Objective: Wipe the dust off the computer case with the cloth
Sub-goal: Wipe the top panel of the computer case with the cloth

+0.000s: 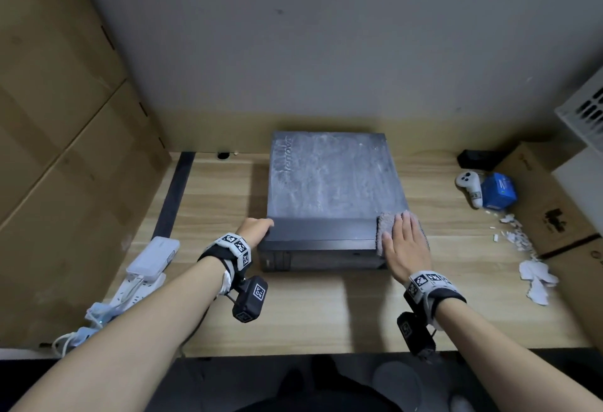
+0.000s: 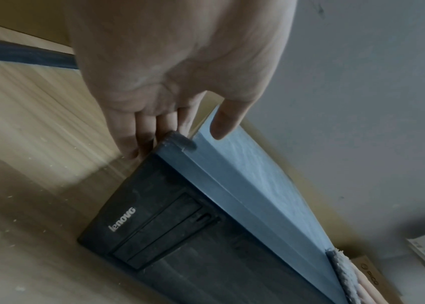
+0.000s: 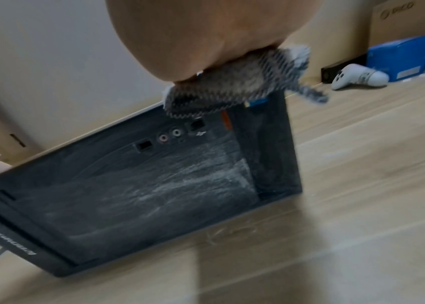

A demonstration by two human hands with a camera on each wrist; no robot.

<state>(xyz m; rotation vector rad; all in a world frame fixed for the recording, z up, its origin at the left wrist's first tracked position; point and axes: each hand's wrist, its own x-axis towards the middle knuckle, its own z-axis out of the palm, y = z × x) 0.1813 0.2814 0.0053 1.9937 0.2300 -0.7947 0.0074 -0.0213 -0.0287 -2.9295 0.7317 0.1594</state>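
Observation:
A black computer case [image 1: 329, 183] lies flat on the wooden table [image 1: 326, 307], its top grey with dust except for a clean dark strip along the near edge. My left hand [image 1: 256, 230] holds the near left corner: fingers down the left side, thumb on top, as the left wrist view shows with the case [image 2: 206, 222]. My right hand [image 1: 406, 242] lies flat with straight fingers on a grey cloth [image 1: 385, 225], pressing it on the near right corner. In the right wrist view the cloth [image 3: 232, 90] sits under my palm above the dusty front panel [image 3: 141, 185].
Cardboard boxes [image 1: 58, 117] wall the left side. A white power strip and cables [image 1: 143, 268] lie at the near left. At the right are a white controller [image 1: 470, 186], a blue box [image 1: 499, 191], torn white paper scraps [image 1: 528, 258] and more cardboard boxes [image 1: 554, 209].

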